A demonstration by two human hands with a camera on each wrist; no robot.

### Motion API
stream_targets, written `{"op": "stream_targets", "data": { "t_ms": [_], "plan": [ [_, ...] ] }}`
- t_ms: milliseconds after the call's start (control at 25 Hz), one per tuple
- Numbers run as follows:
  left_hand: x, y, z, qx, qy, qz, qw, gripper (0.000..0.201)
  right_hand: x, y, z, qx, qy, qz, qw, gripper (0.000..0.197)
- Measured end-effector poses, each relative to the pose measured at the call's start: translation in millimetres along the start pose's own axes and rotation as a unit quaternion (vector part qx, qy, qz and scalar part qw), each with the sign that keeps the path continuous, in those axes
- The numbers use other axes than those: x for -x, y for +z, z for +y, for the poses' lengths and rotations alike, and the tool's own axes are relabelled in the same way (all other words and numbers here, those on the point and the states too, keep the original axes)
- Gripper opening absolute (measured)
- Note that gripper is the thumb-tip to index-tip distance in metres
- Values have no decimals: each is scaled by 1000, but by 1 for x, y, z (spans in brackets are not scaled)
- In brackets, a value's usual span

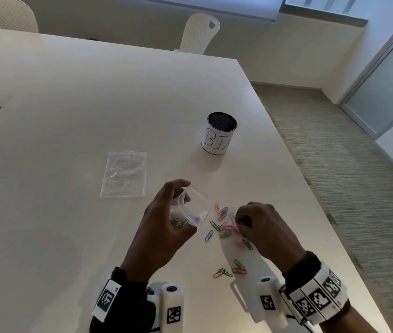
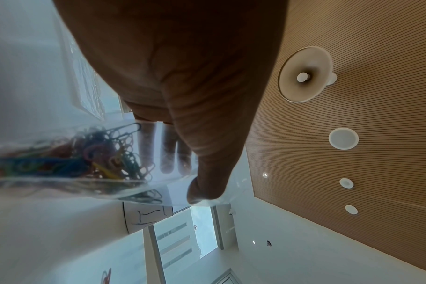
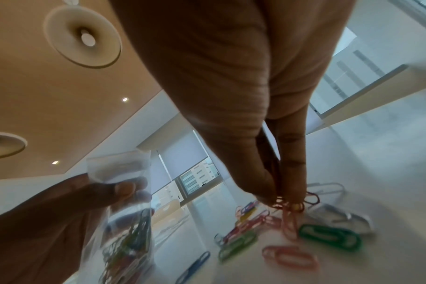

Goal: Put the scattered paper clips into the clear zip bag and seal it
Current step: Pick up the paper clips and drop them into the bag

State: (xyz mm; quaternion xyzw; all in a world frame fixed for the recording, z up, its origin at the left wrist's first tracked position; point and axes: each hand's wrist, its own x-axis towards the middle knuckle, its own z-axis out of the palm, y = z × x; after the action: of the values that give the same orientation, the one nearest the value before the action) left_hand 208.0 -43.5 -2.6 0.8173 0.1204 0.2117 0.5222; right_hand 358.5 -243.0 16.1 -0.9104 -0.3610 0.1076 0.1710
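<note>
My left hand (image 1: 166,219) grips a small clear zip bag (image 1: 190,207) just above the table, its mouth held open toward the right. Several coloured paper clips (image 2: 105,153) lie inside the bag. My right hand (image 1: 258,224) pinches a few pink and red clips (image 3: 289,203) between thumb and fingertips, right over the scattered pile (image 1: 224,227). More loose clips (image 1: 233,270) lie nearer to me. In the right wrist view the bag (image 3: 124,211) stands left of the pinched clips, with green (image 3: 328,237), pink and blue clips on the table below.
A second, flat clear zip bag (image 1: 124,174) lies on the white table (image 1: 70,140) to the left. A mesh pen cup with a white paper label (image 1: 219,135) stands behind the clips. The table's right edge (image 1: 310,188) runs close by; chairs stand beyond the far edge.
</note>
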Motion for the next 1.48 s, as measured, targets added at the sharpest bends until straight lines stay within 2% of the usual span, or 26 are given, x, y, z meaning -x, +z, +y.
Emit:
{"op": "stream_targets", "data": {
  "t_ms": [160, 280, 400, 520, 600, 720, 800, 960, 1080, 1200, 1280, 1360, 1480],
  "plan": [
    [0, 0, 0, 4, 2, 0, 1000, 71, -3, -20, 10, -143, 52, -3, 988, 8],
    [0, 0, 1, 5, 1, 1, 1000, 70, 2, -40, 0, -327, 82, -16, 941, 5],
    [0, 1, 1, -3, -1, -1, 1000, 70, 7, -56, -25, -440, 58, -13, 896, 9],
    [0, 1, 0, -4, -3, -2, 1000, 71, 8, -62, -56, -479, 7, -17, 878, 17],
    [-1, 1, 1, -4, -6, -4, 1000, 73, 5, -58, -72, -453, -24, -21, 891, 15],
    [-1, 1, 1, -2, -17, -5, 1000, 75, -4, -46, -85, -319, -78, 9, 944, 12],
    [-1, 2, 1, 0, -17, -5, 1000, 73, -7, -42, -89, -261, -104, 14, 960, 14],
    [-1, 1, 3, 16, -12, -1, 1000, 67, -8, -45, -92, -255, -122, 7, 959, 14],
    [0, 1, 3, 20, -6, -1, 1000, 66, -8, -55, -89, -246, -130, 29, 960, 15],
    [0, 0, 2, 21, -2, 4, 1000, 66, -18, -63, -68, -246, -98, 82, 961, 14],
    [0, 0, 3, 26, 1, 8, 1000, 65, -29, -56, -45, -204, -72, 89, 972, 12],
    [1, -1, 4, 28, 4, 11, 1000, 64, -37, -41, -25, -134, -58, 35, 989, 21],
    [1, -1, 4, 27, 4, 11, 1000, 64, -39, -18, -9, -52, -62, -94, 992, 58]
  ]
}}
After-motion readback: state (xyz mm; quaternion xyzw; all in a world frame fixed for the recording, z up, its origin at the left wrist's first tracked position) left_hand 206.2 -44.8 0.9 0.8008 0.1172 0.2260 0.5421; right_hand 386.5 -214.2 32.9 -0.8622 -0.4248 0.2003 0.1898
